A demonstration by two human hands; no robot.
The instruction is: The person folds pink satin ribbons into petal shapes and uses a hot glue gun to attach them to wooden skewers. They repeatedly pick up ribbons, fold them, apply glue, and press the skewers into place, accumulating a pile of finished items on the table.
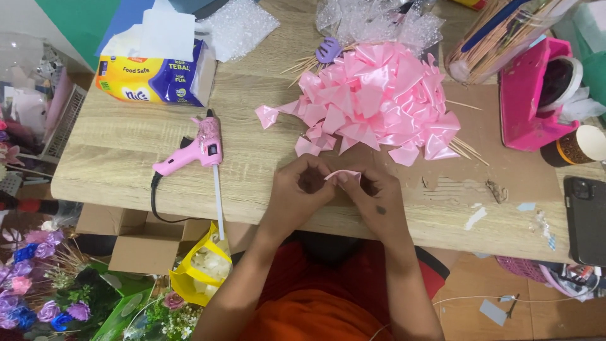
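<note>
The small pink ribbon piece [343, 174] sits between my two hands, just above the table edge [189, 202]. My left hand [297, 189] and right hand [372, 196] both pinch it with curled fingers, so I judge I am folding it into a petal. Beyond the hands lies the pile of folded pink petals [372, 101]; to the left, the pink glue gun [196, 151]. Next I need a firm, exact crease.

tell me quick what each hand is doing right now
Left hand: closed, pinching the pink ribbon piece.
Right hand: closed, pinching the same ribbon piece.
</note>
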